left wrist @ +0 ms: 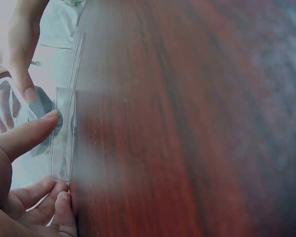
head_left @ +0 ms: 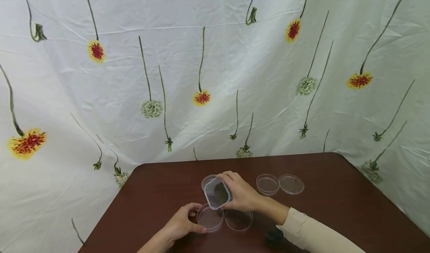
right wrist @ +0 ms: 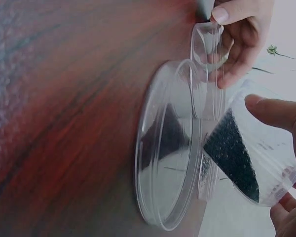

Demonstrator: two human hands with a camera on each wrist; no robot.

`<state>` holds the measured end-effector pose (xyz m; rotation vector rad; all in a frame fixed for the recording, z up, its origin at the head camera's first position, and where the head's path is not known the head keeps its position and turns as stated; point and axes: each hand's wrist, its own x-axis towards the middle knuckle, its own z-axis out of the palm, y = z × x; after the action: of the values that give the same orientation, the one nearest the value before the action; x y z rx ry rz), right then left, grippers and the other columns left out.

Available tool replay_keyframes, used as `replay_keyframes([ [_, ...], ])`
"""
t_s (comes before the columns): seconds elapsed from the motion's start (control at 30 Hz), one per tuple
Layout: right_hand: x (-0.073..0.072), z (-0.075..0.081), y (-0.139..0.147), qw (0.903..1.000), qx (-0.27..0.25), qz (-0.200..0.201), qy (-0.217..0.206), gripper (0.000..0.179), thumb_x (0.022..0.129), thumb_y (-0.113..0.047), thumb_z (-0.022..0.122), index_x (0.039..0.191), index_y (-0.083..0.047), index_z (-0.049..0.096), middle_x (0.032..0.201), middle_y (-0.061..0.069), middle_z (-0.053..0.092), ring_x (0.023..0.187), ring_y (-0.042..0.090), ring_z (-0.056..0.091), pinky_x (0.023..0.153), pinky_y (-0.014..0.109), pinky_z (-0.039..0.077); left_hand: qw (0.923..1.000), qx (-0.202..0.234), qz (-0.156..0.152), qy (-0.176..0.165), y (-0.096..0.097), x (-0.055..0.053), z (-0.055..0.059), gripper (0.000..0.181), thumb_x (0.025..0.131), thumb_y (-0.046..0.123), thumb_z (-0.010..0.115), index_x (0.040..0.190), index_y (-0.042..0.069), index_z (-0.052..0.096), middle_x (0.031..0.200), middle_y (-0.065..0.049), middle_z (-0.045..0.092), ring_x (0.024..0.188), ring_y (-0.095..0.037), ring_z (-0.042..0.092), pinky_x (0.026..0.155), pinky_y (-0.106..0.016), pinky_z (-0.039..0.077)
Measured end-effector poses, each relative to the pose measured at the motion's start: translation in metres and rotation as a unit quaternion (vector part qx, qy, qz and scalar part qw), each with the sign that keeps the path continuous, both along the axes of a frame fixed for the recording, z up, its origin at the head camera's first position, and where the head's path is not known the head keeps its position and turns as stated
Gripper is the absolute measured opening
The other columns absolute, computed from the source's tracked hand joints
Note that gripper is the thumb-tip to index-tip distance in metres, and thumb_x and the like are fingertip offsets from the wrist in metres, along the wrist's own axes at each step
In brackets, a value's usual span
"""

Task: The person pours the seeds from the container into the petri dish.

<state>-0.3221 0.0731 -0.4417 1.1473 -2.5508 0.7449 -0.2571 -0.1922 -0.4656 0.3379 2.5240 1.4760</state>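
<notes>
My right hand (head_left: 240, 192) grips a clear square plastic tub (right wrist: 271, 158) by its sides. The tub is tilted, its mouth close over a clear petri dish (head_left: 209, 219). Dark fine grains (right wrist: 234, 160) lie slanted along one side inside the tub. With thumb and fingers on opposite sides of its rim, my left hand (head_left: 183, 223) holds that petri dish on the table. In the left wrist view, the thumb lies across the dish wall (left wrist: 64, 143). A second petri dish part (head_left: 239, 221) sits right beside it, under my right wrist.
Another clear dish (head_left: 205, 180) stands behind the tub, partly hidden by it. Two more round dish parts (head_left: 267, 186) (head_left: 291, 185) lie side by side at the back right. A small dark object (head_left: 273, 236) is near my right sleeve. Flowered cloth (head_left: 218, 133) hangs behind the brown table (head_left: 161, 186).
</notes>
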Motion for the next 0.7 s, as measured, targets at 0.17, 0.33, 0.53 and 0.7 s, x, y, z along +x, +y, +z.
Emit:
replay_keyframes([
  [0.17, 0.0043, -0.0019, -0.0023, 0.9992, 0.026, -0.005, 0.03, 0.101, 0.073, -0.033, 0.097, 0.155, -0.015, 0.042, 0.147, 0.006, 0.045, 0.136, 0.027, 0.043, 0.093, 0.043, 0.054, 1.0, -0.003, 0.002, -0.002, -0.0001, 0.0, -0.0007, 0.075, 0.071, 0.011, 0.097, 0.134, -0.004, 0.06, 0.128, -0.009, 0.061, 0.116, -0.034, 0.051, 0.094, -0.051, 0.048],
  [0.33, 0.0058, -0.0014, -0.0035, 0.9981, 0.038, -0.004, 0.049, 0.1, 0.074, -0.033, 0.097, 0.155, -0.014, 0.042, 0.149, 0.007, 0.043, 0.138, 0.028, 0.041, 0.094, 0.042, 0.054, 1.0, 0.0, 0.005, -0.002, 0.0004, 0.0003, 0.0, 0.075, 0.071, 0.011, 0.097, 0.134, -0.004, 0.06, 0.128, -0.01, 0.061, 0.116, -0.034, 0.051, 0.094, -0.051, 0.048],
  [0.53, 0.0076, 0.0009, -0.005, 0.9966, 0.053, 0.001, 0.064, 0.098, 0.074, -0.033, 0.097, 0.154, -0.014, 0.044, 0.15, 0.008, 0.042, 0.141, 0.03, 0.038, 0.094, 0.043, 0.054, 0.9999, 0.002, 0.006, -0.012, 0.0007, -0.0003, 0.0018, 0.073, 0.072, 0.009, 0.096, 0.134, -0.003, 0.059, 0.129, -0.01, 0.06, 0.118, -0.035, 0.05, 0.096, -0.053, 0.047],
  [0.7, 0.009, 0.0015, -0.006, 0.9951, 0.06, 0.003, 0.079, 0.099, 0.073, -0.033, 0.098, 0.154, -0.015, 0.045, 0.15, 0.009, 0.042, 0.141, 0.03, 0.038, 0.095, 0.043, 0.054, 0.9999, 0.0, 0.006, -0.01, 0.0012, 0.0001, 0.0034, 0.074, 0.071, 0.009, 0.096, 0.134, -0.004, 0.06, 0.13, -0.012, 0.058, 0.118, -0.036, 0.05, 0.097, -0.054, 0.047],
])
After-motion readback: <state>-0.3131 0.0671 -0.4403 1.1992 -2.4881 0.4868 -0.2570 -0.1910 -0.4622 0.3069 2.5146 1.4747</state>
